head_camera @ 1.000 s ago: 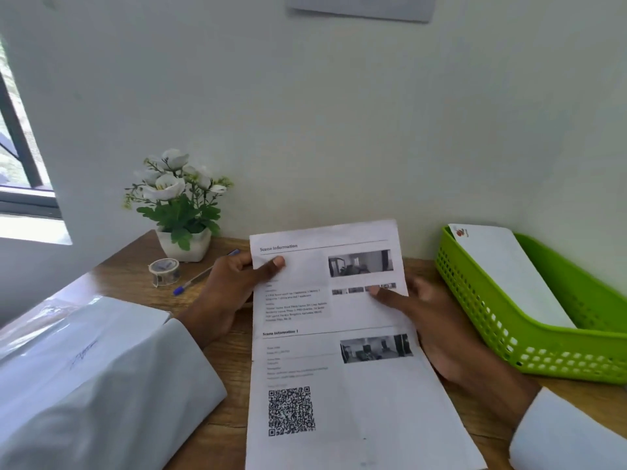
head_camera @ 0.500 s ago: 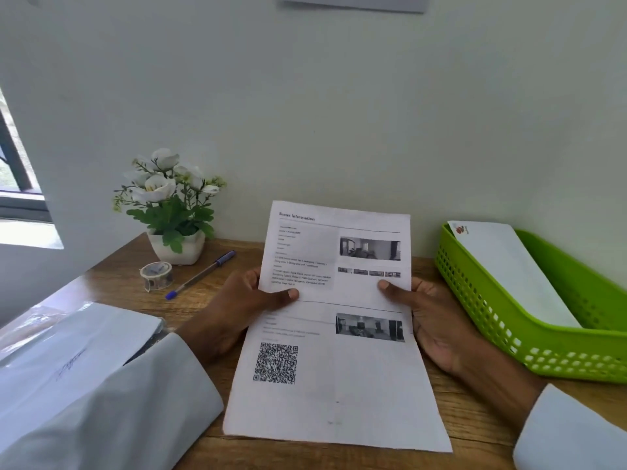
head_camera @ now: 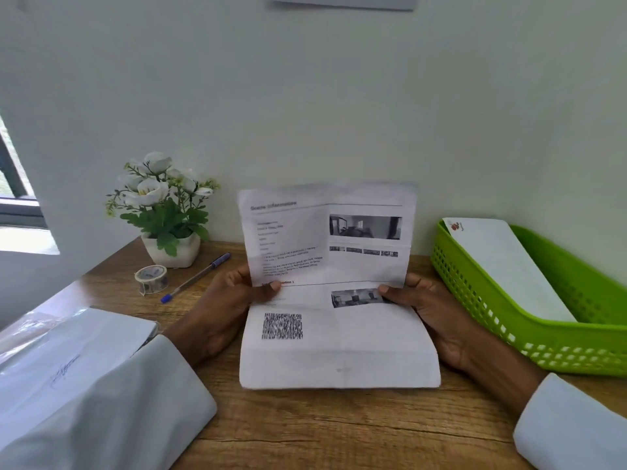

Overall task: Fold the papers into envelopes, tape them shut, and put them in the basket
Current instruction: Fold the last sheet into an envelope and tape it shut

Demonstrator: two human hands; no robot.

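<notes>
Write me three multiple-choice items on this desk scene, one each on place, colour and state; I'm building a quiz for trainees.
1. Where does the clear roll of tape lie?
A. In the basket
B. On the wooden desk, between the white flower pot and the blue-capped pen
C. On the sheet

2. What colour is the perforated plastic basket?
A. Green
B. Red
C. Black

3. What state is the printed white paper sheet in?
A. Flat on the desk
B. Crumpled into a ball
C. Bent, upper part raised, pinched at both side edges by the left hand and right hand

Answers:
1 B: the roll sits on the wood in front of the pot, beside the pen.
2 A: the basket's walls are bright green.
3 C: thumbs press the sheet's front and its top stands up.
</notes>
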